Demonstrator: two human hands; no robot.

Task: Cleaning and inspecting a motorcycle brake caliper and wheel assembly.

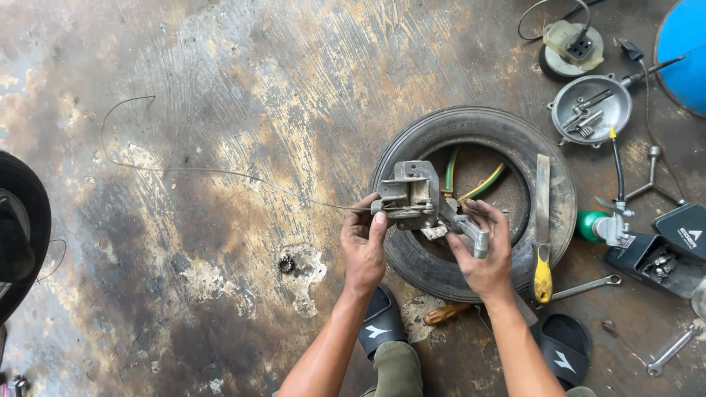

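My left hand (pixel 363 246) pinches the grey metal bracket (pixel 412 195) – thumb up (wire (pixel 220 173) trailing left). My right hand (pixel 484 254) is clamped on its lever (pixel 471 234), above 1 tyre (pixel 559 184).

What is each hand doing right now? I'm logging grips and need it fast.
Left hand: closed, fingers pinching the thin steel wire where it meets the grey metal bracket assembly.
Right hand: closed around the assembly's grey lever arm.

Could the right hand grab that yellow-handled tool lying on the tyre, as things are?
Probably yes, but not right away. The yellow-handled tool lies on the tyre just beside the right hand, with nothing between them. That hand is busy gripping the metal part, so it would have to let go first.
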